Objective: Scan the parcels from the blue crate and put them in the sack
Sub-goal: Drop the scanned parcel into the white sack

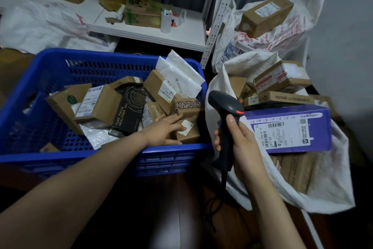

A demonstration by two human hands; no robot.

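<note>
I log left hand [163,130] flat, fingers straight on a small box [191,134] in the blue crate [38,107]; right hand [242,140] grips the scanner [223,102] beside the sack [333,180].

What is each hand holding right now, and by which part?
Right hand grips the scanner by its handle. Left hand only rests straight fingers on a small box.
</note>
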